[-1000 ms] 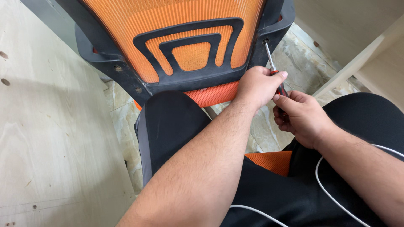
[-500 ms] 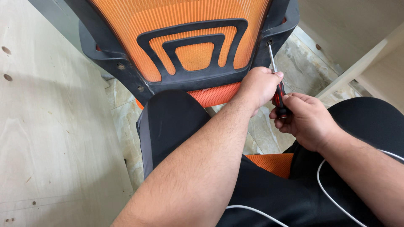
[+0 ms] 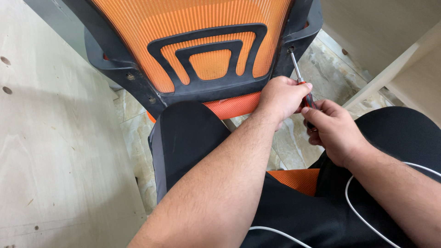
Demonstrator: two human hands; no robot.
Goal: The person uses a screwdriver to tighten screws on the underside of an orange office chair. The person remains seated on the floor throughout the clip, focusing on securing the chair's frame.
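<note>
Orange mesh chair back (image 3: 193, 27) filled twelve o'clock; the left hand (image 3: 281, 95) pinched the screwdriver (image 3: 298, 76) shaft. The right hand (image 3: 334, 131) wrapped its red-black handle at four o'clock; the tip sat in a frame hole (image 3: 291, 47).

Head camera looks steeply down, close over the chair back (image 3: 206, 41).

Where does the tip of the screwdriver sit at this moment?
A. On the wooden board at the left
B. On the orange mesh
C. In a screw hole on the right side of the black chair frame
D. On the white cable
C: the screwdriver shaft runs up from the left hand and right hand into a hole in the black chair frame.
</note>
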